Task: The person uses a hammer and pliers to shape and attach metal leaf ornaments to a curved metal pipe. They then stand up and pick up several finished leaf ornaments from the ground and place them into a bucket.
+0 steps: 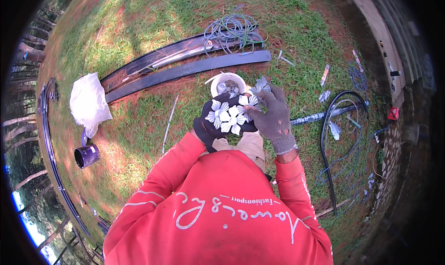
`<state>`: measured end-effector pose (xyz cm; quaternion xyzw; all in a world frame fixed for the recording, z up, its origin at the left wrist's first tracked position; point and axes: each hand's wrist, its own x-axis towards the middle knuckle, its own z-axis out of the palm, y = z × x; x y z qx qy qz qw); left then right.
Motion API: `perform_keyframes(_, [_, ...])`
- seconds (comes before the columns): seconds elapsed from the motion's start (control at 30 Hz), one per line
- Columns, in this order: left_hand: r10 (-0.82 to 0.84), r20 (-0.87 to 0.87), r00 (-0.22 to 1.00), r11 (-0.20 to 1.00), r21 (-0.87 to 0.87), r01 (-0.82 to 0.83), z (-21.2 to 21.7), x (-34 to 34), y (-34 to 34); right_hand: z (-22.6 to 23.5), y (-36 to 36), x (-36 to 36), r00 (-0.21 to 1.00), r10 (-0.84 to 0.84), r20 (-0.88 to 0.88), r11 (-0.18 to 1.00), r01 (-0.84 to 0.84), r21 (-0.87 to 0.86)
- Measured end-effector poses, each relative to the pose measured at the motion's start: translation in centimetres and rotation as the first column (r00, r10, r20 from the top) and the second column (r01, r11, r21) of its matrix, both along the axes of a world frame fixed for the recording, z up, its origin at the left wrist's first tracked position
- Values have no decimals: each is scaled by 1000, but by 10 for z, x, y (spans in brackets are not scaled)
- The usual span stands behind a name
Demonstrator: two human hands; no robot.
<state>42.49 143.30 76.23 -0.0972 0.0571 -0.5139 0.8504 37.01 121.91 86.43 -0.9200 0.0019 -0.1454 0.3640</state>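
My left hand point(207, 129), in a black glove, is held palm up in front of my body and cradles several silver metal flowers point(233, 120) with ribbed petals. Close beside it, my right hand point(277, 119) wears a worn grey-brown glove with holes at the fingers. It grips another metal flower point(260, 85), whose petals stick out past the fingertips. The right thumb reaches over the flowers lying in the left hand. Just beyond both hands stands a white bucket point(214, 85) with grey metal pieces inside, partly hidden by the left hand.
Two long dark metal channels point(185, 69) lie on the grass, with a coiled hose point(234, 31) over their far end. To the left are a white plastic bag point(88, 103) and a dark pot point(87, 156). A hammer point(286, 59) and black tubing point(323, 149) lie to the right.
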Motion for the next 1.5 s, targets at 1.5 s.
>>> perform_keyframes(1.5, [649, 209, 731, 652, 343, -676, -54, -60, 95, -112, 120, -45, 785, 147, -602, 725, 328, 605])
